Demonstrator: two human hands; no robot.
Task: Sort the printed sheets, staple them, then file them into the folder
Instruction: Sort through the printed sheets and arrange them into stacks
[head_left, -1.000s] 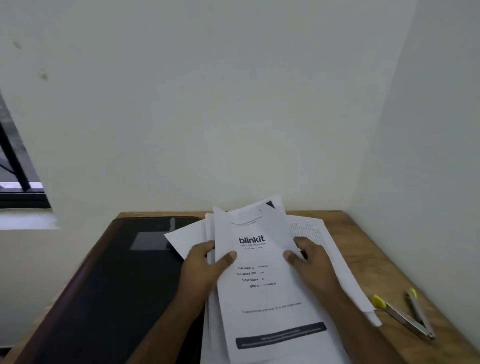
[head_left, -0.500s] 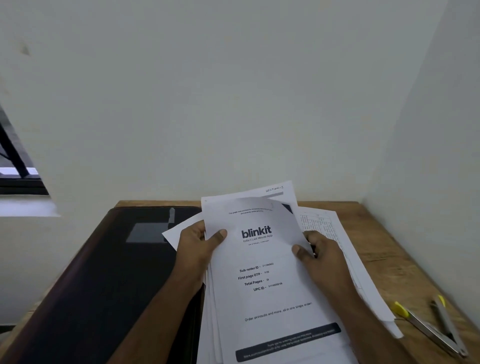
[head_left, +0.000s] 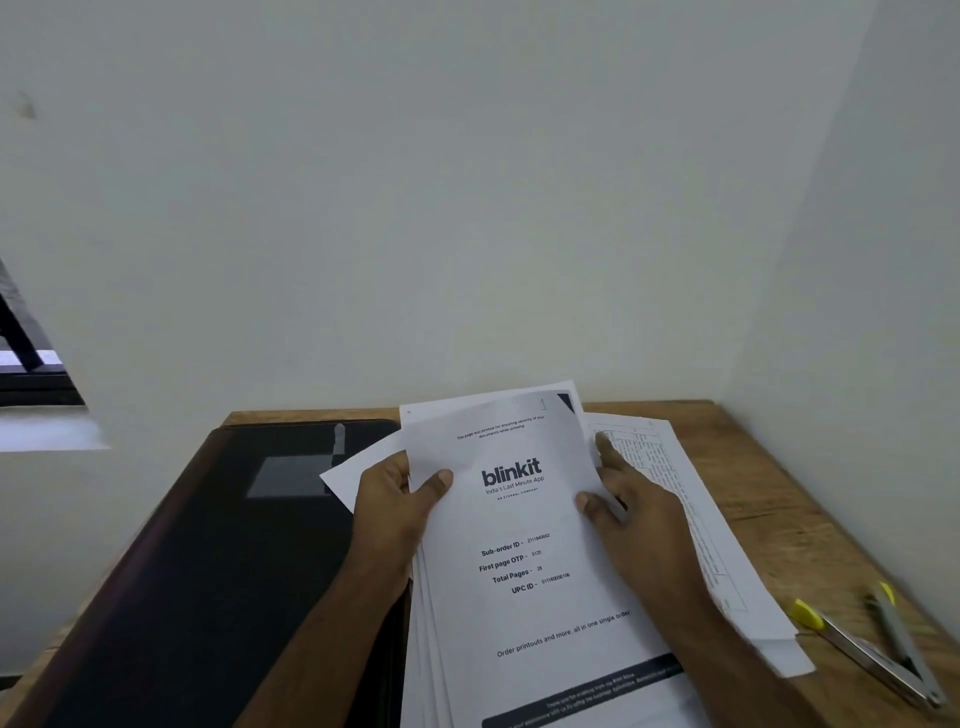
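A stack of printed sheets (head_left: 524, 582) with a "blinkit" cover page on top is held over the wooden desk. My left hand (head_left: 395, 499) grips the stack's left edge, thumb on the cover page. My right hand (head_left: 634, 514) holds the right edge, thumb on top and fingers spread behind. More sheets with printed tables (head_left: 696, 525) lie under and to the right of the stack. A black folder (head_left: 208, 561) lies closed on the left of the desk. A metal stapler with yellow tips (head_left: 878, 649) lies swung open at the right.
The wooden desk (head_left: 769, 467) stands in a corner, with white walls behind and close on the right. A window opening (head_left: 31, 364) shows at the far left. One loose sheet (head_left: 353, 467) pokes out left over the folder.
The stack has been raised and squared between both hands. My right hand slid up along the right edge. The camera has tipped slightly, so the desk sits lower in view.
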